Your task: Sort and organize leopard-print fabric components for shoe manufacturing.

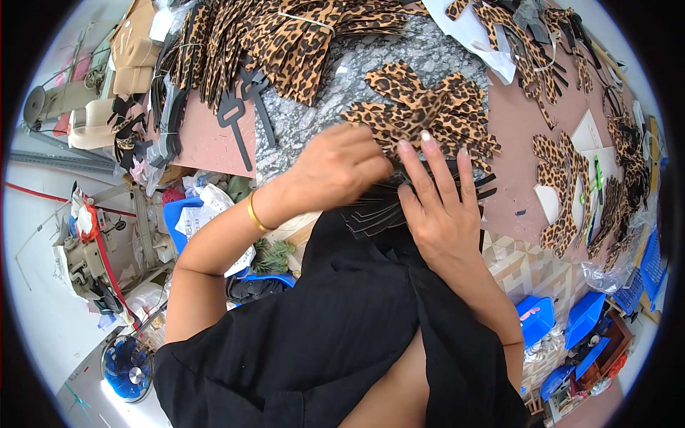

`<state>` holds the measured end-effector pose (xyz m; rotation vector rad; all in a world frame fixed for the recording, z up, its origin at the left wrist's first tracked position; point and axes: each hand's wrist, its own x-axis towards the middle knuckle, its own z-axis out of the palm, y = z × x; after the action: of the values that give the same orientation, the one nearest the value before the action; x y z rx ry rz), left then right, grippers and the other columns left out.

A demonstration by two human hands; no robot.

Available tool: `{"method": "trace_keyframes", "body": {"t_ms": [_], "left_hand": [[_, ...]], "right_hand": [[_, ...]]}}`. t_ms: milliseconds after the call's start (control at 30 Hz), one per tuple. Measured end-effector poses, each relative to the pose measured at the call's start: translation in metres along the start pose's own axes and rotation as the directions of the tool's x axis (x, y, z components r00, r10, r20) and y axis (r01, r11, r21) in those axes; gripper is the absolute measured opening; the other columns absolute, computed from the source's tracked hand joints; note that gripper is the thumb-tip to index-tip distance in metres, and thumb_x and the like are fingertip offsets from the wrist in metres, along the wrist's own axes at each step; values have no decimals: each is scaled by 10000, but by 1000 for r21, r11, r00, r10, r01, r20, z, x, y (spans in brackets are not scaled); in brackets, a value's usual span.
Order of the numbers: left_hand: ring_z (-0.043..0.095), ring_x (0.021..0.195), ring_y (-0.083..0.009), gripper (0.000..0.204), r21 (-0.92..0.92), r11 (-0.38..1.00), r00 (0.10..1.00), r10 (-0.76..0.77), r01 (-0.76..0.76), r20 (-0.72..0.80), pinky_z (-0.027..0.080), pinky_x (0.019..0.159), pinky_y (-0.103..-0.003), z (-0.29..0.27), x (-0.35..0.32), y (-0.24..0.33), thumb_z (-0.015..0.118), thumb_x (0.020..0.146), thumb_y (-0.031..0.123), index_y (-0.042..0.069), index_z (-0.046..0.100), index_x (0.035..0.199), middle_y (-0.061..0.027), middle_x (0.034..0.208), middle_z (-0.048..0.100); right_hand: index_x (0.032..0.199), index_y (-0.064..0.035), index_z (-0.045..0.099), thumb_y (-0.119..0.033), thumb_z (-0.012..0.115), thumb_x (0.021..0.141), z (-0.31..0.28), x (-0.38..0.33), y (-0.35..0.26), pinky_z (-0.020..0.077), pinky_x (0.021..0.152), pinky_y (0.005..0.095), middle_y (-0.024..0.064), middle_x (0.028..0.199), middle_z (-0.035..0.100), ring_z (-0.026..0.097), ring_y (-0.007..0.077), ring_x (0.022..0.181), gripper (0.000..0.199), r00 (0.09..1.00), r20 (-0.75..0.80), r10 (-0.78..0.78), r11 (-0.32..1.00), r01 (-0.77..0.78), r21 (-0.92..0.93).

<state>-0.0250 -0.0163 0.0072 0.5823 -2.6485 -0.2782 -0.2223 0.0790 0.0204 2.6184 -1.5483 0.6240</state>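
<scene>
Leopard-print strips point(462, 107) fan out just past right hand point(440, 208), fingers spread; left hand point(341, 165) close too, curled, can't tell grip tbh.

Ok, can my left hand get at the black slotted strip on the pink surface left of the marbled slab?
Probably yes: between your left hand and the black slotted strip lie only bare marbled slab and a second black strip, and its lower end looks uncovered.

Strips point(464, 100) on the slab point(357, 71), bins point(544, 324) at lower right.
</scene>
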Motion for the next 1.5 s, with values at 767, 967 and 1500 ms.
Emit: {"method": "trace_keyframes", "body": {"t_ms": [767,967,1500], "left_hand": [[565,850,-241,235,-109,962,964,-258,250,-68,467,739,-346,3,6,-7,760,752,138,83,702,973,-46,915,652],[546,909,-244,251,13,969,965,-245,247,-89,456,778,-348,21,0,-8,777,697,124,94,692,931,-36,1027,620],[547,926,-229,357,97,976,969,-174,193,-175,457,781,-357,40,38,-30,770,701,115,110,680,1046,-6,1027,621]], "right_hand": [[969,-19,659,-113,604,807,3,-15,-3,369,1087,521,83,882,656,650,233,911,196,995,101,-18,997,10,80],[983,-26,655,-104,596,806,1,-14,-4,377,1078,510,68,886,661,625,218,914,203,994,108,22,996,-31,81],[1068,-31,634,-93,689,721,-5,-12,0,434,966,442,51,928,654,610,214,888,357,992,120,45,995,-56,88]]}}
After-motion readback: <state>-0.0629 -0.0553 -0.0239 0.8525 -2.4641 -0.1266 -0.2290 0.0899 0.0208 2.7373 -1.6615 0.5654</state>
